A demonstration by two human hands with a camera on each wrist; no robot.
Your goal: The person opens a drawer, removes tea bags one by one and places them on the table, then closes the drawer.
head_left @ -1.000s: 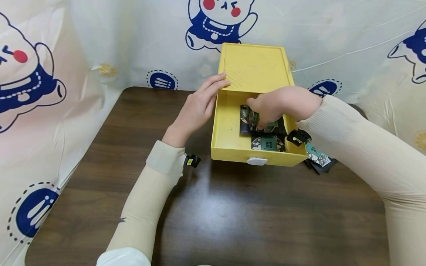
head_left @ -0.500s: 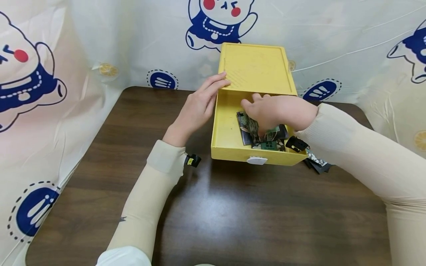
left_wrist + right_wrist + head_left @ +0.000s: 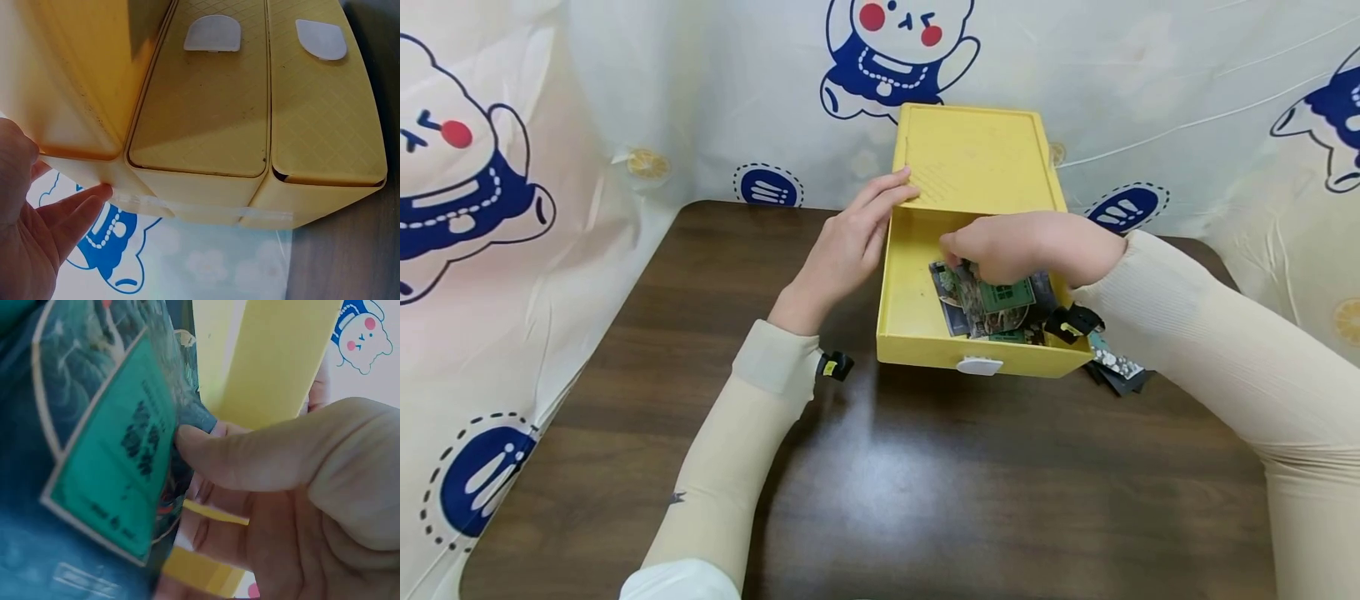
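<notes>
My right hand (image 3: 1018, 246) reaches into the pulled-out yellow drawer (image 3: 906, 304) and pinches a dark flat packet with a green label (image 3: 1003, 298) between thumb and fingers. In the right wrist view the thumb lies on the edge of this packet (image 3: 109, 456). Other dark printed packets (image 3: 953, 317) lie under and beside it in the drawer, partly hidden. My left hand (image 3: 848, 242) touches the upper left edge of the yellow drawer cabinet (image 3: 981, 154) with extended fingers. The left wrist view has that hand (image 3: 44, 219) at the cabinet's side.
Several dark packets (image 3: 1122, 377) lie on the brown table (image 3: 880, 483) right of the cabinet, partly behind my right sleeve. A white handle (image 3: 979, 365) sits on the drawer front. Two closed drawers (image 3: 200, 106) show below the pulled-out one. A patterned cloth (image 3: 1150, 100) hangs behind.
My right hand has shifted slightly left within the drawer, its fingers now drawn together on the packet. The packets have slid toward the drawer front and turned. The left hand stays put.
</notes>
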